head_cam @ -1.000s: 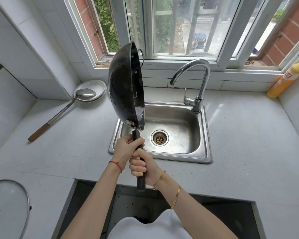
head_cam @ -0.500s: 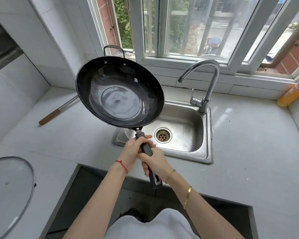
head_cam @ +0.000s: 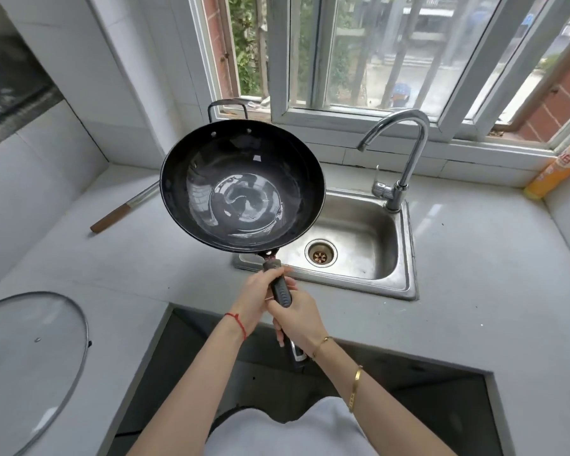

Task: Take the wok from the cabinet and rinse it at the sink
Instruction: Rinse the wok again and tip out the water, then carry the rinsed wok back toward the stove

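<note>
Both hands grip the long black handle of the wok [head_cam: 242,185]: the left hand [head_cam: 256,299] is wrapped around the handle close to the pan, and the right hand [head_cam: 298,319] is curled around it further back, with the handle's end showing below the right wrist. The wok is held up in the air with its dark, shiny, wet-looking inside facing the camera, its small loop handle at the far rim. It hangs over the left edge of the steel sink [head_cam: 405,258] and the tabletop [head_cam: 474,274] beside it. The curved tap [head_cam: 405,153] stands at the back right of the sink, its spout apart from the wok. A wooden-handled utensil [head_cam: 116,217] lies on the tabletop to the left, partly hidden behind the wok. A glass lid [head_cam: 30,357] rests at the near left. A yellow bottle [head_cam: 553,172] leans at the far right by the window.
</note>
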Demonstrator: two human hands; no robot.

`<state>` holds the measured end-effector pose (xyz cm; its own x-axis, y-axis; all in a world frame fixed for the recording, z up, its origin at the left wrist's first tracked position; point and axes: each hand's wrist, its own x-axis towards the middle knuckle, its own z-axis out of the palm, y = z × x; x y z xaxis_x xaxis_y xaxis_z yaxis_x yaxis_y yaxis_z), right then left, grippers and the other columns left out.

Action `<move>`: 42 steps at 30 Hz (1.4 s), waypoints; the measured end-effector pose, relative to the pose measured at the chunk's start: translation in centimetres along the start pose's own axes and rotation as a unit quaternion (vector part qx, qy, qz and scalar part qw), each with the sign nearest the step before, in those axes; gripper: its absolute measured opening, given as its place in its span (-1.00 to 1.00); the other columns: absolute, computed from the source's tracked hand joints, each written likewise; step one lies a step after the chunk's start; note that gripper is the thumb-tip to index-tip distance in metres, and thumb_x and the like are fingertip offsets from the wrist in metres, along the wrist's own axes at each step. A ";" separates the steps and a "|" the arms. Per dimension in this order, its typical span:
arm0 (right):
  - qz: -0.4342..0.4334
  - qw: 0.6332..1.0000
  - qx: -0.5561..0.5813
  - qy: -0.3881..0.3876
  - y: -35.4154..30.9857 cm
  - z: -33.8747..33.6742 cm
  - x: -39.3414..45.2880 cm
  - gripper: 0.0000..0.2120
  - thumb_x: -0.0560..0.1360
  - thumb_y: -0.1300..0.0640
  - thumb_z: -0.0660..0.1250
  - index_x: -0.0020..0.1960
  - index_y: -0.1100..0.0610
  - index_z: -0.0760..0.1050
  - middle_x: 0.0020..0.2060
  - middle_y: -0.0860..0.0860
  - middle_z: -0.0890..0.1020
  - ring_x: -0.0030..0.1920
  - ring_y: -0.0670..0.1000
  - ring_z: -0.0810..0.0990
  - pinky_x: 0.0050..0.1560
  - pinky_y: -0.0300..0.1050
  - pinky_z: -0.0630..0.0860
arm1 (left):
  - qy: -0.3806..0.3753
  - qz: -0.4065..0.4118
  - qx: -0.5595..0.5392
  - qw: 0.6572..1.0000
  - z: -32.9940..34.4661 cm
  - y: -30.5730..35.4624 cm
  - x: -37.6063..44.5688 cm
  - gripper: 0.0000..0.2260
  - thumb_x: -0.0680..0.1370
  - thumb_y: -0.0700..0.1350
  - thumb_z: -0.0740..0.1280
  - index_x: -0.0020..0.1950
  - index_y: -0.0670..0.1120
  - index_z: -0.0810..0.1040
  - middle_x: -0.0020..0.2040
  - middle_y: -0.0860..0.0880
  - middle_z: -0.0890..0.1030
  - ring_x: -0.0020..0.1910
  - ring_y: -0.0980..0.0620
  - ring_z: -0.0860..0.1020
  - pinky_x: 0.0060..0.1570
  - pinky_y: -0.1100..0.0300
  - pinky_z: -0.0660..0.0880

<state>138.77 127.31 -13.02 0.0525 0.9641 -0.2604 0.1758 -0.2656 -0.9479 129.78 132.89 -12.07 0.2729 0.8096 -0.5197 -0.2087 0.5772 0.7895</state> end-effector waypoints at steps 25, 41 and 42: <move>0.091 0.954 0.073 0.276 0.4 9.8 -12.8 -0.77 0.46 0.15 0.27 -0.36 0.10 0.40 -0.63 -0.03 0.49 -0.67 -0.01 0.47 -0.63 -0.23 0.39 | -0.253 -0.057 0.204 0.944 -5.1 -2.2 -9.0 -0.74 0.63 -0.09 0.26 0.20 -0.24 0.58 -0.16 -0.06 0.63 -0.21 0.08 0.62 -0.21 0.34 0.57; 0.135 0.860 0.147 0.469 4.1 5.9 -28.2 -0.69 0.52 0.17 0.32 -0.39 0.18 0.41 -0.60 0.09 0.47 -0.66 0.07 0.44 -0.62 -0.19 0.38 | -0.400 -0.092 0.269 0.871 4.1 -12.3 -18.6 -0.82 0.60 -0.12 0.31 0.08 -0.21 0.61 -0.15 -0.11 0.65 -0.17 -0.07 0.60 -0.02 0.06 0.52; 0.135 0.855 0.146 0.479 4.4 5.7 -29.2 -0.68 0.52 0.15 0.32 -0.39 0.17 0.42 -0.59 0.09 0.47 -0.65 0.08 0.45 -0.60 -0.18 0.39 | -0.407 -0.095 0.273 0.866 4.7 -13.0 -19.3 -0.83 0.60 -0.12 0.32 0.07 -0.20 0.61 -0.15 -0.11 0.65 -0.15 -0.08 0.60 0.02 0.02 0.50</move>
<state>132.39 98.00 -10.64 0.8586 0.3841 -0.3396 -0.2151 -0.3314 -0.9186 131.60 109.23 -10.77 0.8716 0.2332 -0.4313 0.3286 0.3750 0.8668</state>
